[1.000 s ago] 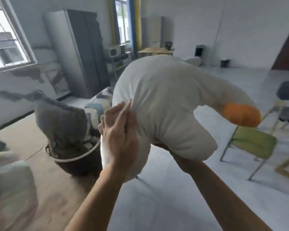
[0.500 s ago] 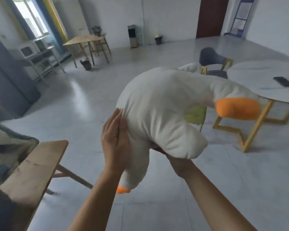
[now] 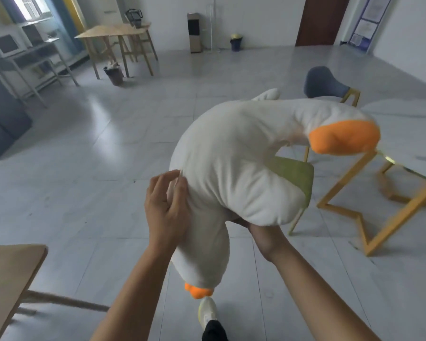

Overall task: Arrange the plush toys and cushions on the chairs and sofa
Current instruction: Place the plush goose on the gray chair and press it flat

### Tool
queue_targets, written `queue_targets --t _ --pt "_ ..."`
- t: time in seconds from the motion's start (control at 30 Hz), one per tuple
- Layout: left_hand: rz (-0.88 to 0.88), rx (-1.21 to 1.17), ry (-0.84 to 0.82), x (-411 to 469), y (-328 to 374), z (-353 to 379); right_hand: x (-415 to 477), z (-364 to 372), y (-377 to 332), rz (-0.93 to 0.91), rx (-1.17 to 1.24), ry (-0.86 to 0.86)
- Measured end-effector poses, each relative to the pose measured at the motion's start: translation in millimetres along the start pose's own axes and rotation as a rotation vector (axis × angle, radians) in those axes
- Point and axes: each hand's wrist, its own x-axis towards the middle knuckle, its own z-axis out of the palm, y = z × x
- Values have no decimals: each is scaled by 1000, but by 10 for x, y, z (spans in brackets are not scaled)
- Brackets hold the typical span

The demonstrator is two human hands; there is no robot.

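Note:
I carry a large white plush goose (image 3: 234, 163) with an orange beak and orange feet in the air in front of me. My left hand (image 3: 166, 207) lies against its left flank, fingers pinching the fabric near the top. My right hand (image 3: 258, 232) is under the body and grips it from below; its fingers are mostly hidden by the plush. A green-seated chair (image 3: 296, 177) stands right behind the toy, partly covered by it. A grey-blue chair (image 3: 324, 82) stands further back.
A round white table (image 3: 408, 134) on yellow legs stands at the right. A wooden tabletop corner (image 3: 10, 269) is at the lower left. A wooden table (image 3: 113, 33), a shelf with a microwave (image 3: 5, 45) and bins line the far wall. Tiled floor spreads between.
My view has swung right, away from the cushions and cabinet, toward the chairs and round table. The goose stayed in both hands; the green chair is now closer behind it.

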Motion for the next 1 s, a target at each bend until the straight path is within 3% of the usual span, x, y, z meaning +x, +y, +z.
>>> queue_targets --t 0.33,0.67,0.8,1.0 --pt "-146 -114 -324 2454 -456 1006 2265 -47 -863 -82 109 124" --pt "-134 -22 -569 4461 -1197 2782 4588 -627 -686 -89 136 378" --pt "-140 13 -580 5482 -1329 3371 5703 -836 -950 -66 201 356" --pt "-96 -61 -510 7002 -1425 4053 7348 -1096 -1472 -97 116 315"
